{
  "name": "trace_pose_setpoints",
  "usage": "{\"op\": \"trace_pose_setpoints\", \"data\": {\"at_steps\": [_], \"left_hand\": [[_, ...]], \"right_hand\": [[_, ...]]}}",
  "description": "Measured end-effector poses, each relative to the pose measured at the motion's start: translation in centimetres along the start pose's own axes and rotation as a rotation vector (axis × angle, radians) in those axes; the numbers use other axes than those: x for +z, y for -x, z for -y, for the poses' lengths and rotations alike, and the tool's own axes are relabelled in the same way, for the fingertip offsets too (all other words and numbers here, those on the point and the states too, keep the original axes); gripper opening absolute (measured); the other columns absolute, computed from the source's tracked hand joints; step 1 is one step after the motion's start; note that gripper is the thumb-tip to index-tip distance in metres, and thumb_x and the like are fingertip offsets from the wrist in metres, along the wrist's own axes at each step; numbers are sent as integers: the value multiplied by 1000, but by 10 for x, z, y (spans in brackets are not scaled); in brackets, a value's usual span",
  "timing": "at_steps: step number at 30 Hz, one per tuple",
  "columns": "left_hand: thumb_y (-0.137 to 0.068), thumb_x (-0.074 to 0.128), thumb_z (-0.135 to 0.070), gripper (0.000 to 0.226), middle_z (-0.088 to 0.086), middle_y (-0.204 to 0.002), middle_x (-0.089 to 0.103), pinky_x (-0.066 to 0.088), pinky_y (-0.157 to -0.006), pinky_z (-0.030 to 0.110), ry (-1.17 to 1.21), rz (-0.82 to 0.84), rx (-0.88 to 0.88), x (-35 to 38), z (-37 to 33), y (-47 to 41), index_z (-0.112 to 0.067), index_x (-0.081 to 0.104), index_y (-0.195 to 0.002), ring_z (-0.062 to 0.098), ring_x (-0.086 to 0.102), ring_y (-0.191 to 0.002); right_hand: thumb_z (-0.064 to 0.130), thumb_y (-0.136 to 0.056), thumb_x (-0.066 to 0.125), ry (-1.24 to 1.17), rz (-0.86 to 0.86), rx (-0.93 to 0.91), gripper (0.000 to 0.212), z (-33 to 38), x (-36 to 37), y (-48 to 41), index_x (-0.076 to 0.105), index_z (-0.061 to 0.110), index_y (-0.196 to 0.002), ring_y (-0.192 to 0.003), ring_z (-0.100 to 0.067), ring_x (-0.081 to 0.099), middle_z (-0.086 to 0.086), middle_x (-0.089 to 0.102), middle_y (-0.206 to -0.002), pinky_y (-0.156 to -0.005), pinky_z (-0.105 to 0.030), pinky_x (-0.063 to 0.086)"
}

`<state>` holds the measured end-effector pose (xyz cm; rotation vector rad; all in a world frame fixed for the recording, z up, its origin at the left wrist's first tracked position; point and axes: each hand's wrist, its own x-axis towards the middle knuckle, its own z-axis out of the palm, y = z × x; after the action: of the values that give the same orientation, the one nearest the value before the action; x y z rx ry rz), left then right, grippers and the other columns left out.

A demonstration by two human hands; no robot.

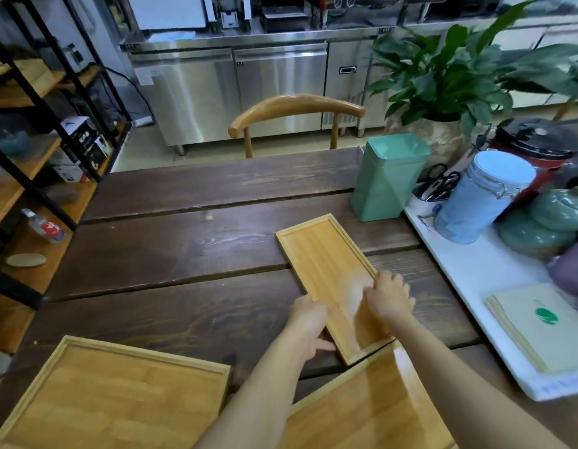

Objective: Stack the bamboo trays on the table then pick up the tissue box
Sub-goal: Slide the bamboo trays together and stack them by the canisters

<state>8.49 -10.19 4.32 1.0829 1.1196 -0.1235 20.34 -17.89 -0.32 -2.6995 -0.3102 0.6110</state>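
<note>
A narrow bamboo tray (323, 264) lies slanted on the dark wooden table (184, 247). My left hand (308, 322) grips its left rim near the close end. My right hand (389, 296) grips its right rim, fingers curled over the edge. A large bamboo tray (112, 396) sits at the near left. Another bamboo tray (371, 406) lies at the near middle, partly under my arms and under the narrow tray's near corner. A mint green tin (386, 179), box-shaped, stands behind the narrow tray; I cannot tell if it is the tissue box.
A long white tray (475, 273) on the right carries a blue clip-top jar (481, 196), green ceramic pots (549, 222), a cup with scissors (435, 189) and a stack of paper (536, 328). A potted plant (459, 79) and a wooden chair (294, 115) stand behind. Shelving (31, 150) lines the left.
</note>
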Motion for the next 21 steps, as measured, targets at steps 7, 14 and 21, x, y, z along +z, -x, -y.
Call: {"op": "trace_pose_setpoints", "data": {"at_steps": [7,14,21], "left_hand": [[-94,44,-5,47,11,-138,53,46,-96,61,-13,37,-38,46,13,1,-19,47,-138,38,48,-126],[-92,47,-6,51,9,-144,46,43,-102,56,-18,133,-66,82,21,5,-19,44,-141,32,40,-130],[-94,47,-7,44,6,-131,55,46,-95,44,-60,163,-5,104,22,8,-21,49,-136,20,48,-102]], "right_hand": [[30,-89,46,-16,-95,47,43,-48,-11,7,42,8,-126,-127,-36,33,-18,39,-137,-104,-48,28],[22,-87,50,110,-294,39,38,-95,-17,15,50,-2,-116,-114,-40,44,-25,51,-123,-94,-48,34],[20,-83,47,174,-383,-72,32,-121,-25,14,55,-2,-106,-105,-38,50,-20,55,-114,-88,-47,38]]}}
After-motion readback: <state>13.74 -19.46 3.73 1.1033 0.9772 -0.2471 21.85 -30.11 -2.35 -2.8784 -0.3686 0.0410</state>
